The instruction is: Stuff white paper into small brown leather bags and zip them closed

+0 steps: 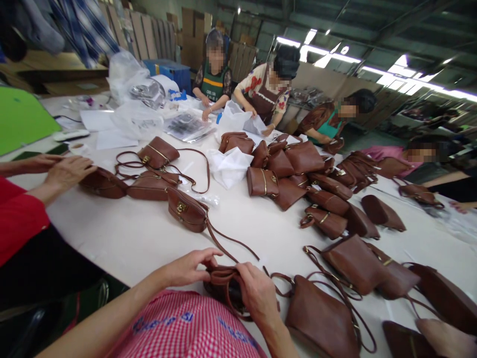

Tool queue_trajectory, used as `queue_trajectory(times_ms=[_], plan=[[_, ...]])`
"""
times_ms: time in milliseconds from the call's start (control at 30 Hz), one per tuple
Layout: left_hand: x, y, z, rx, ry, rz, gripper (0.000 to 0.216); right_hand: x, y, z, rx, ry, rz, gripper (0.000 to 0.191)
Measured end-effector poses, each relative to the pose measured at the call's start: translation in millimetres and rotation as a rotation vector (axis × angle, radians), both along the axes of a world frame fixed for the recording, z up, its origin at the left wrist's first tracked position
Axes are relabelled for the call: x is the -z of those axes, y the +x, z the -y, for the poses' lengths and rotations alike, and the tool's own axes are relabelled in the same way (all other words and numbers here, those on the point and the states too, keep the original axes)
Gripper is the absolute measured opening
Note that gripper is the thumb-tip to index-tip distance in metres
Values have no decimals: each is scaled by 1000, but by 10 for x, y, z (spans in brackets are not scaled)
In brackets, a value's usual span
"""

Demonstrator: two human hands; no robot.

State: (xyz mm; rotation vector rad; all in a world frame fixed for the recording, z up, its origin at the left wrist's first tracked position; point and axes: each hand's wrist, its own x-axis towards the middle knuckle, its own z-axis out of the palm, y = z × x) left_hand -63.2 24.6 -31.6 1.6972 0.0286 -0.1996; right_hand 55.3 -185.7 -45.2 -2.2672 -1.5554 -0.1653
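Observation:
Close to my body, at the near edge of the table, a small brown handbag [223, 287] has its top edge turned up toward me. My right hand [258, 290] grips its right side, thumb along the rim. At the left end of the same bag is my left hand [192, 268], thumb against the edge and fingers curved loosely over the far side. Part of the bag is hidden behind the right hand. Just beyond lies another brown bag with a gold clasp [187, 210], its thin strap trailing toward my hands. To the right, a flat brown bag [321, 316] rests on the table.
A co-worker's hands [70, 171] hold a brown bag [103, 182] on the left. Many brown bags [305, 159] are heaped at centre right, beside crumpled white paper [230, 166]. Several people work across the white table [141, 238]. Another hand [445, 338] is at lower right.

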Motion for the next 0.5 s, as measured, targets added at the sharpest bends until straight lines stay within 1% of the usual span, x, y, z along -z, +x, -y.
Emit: queue_trajectory(times_ms=[67,133,200,267,300,367,500], plan=[[68,3,63,-16,161,19,30,18,-27,15,-5,-17,29,31],[133,20,167,-61,384,51,17,37,-56,31,4,-28,52,31],[189,44,285,-140,604,58,14,49,-77,49,2,-40,81,29],[226,70,377,-183,743,48,16,51,-83,76,-11,-47,110,28],[236,81,407,-181,763,52,17,50,-78,94,-14,-47,113,28],[238,97,435,-166,704,85,17,47,-50,138,-5,-40,87,28],[213,96,449,-169,393,76,16,43,48,217,-6,-12,-4,27]])
